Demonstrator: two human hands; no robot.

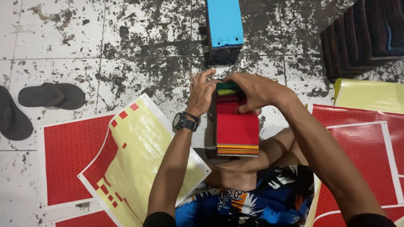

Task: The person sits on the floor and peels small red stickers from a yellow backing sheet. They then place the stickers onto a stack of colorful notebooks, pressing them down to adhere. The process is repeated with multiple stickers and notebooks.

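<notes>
while the person sits cross-legged on the stained tile floor (139,50), both hands work at the far end of a stack of coloured swatches (237,128) resting on the legs, red sheet on top. the left hand (202,93) pinches the stack's far left corner, fingers closed on it. the right hand (252,90) curls over the far edge, gripping the top sheets. a second stack topped in blue (224,25) lies just beyond. a yellow backing sheet with red stickers (134,147) lies to the left, near two dark sandals (52,95).
</notes>
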